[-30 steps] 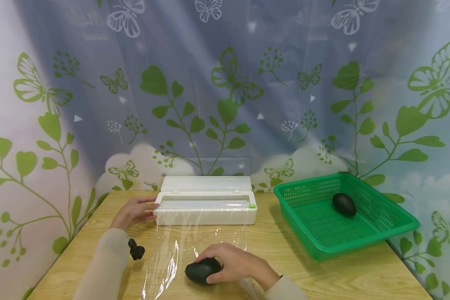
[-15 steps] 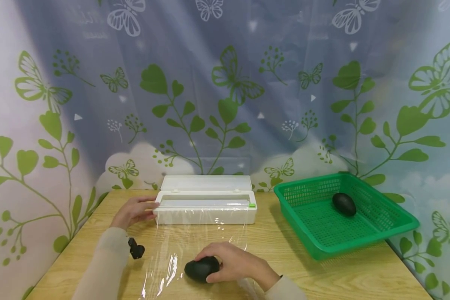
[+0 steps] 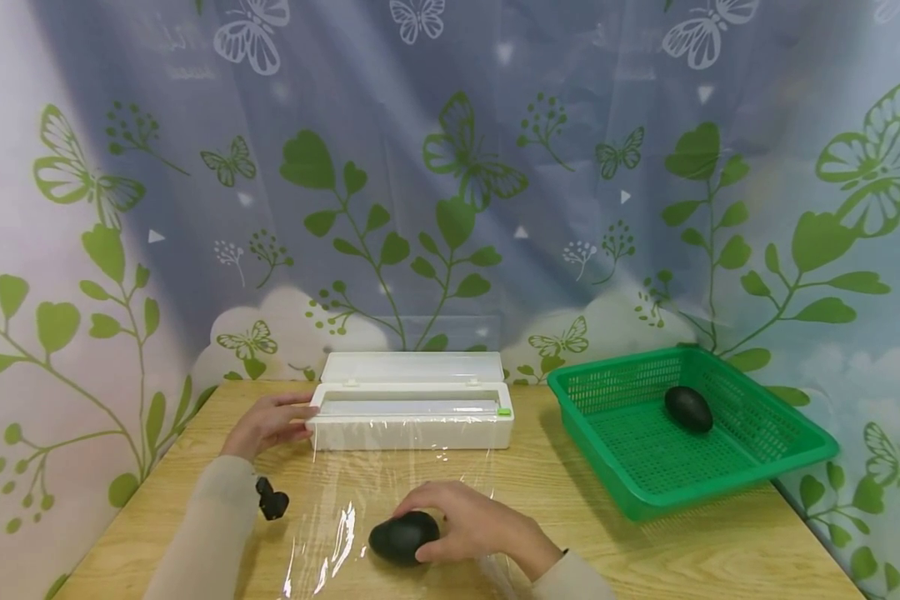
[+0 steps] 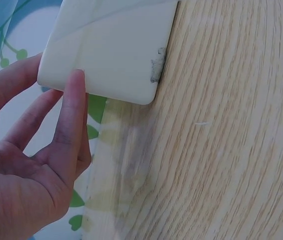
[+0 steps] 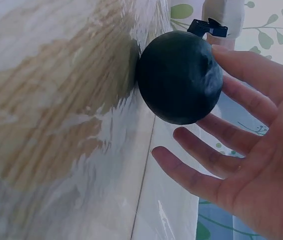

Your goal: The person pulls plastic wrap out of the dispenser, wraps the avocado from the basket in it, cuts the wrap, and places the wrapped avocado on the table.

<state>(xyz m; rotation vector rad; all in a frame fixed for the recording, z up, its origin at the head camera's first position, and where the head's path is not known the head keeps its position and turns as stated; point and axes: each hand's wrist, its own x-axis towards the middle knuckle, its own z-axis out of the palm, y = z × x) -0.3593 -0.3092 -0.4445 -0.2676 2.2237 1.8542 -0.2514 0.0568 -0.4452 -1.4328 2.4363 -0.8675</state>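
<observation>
While your right hand (image 3: 471, 525) rests straight fingers on the avocado (image 3: 404, 537), it lies on film before the dispenser (image 3: 412, 412). Your left hand (image 3: 265, 423) touches the dispenser's end, fingers straight.

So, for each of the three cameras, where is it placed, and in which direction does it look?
Head: worn on the head, looks forward and down at the table; both forearms and hands show.
Left wrist: looks at the white box, with the left hand against its end.
Right wrist: looks at the dark avocado on film, beside the right hand.
Shared: the avocado shows in head and right wrist views.
</observation>
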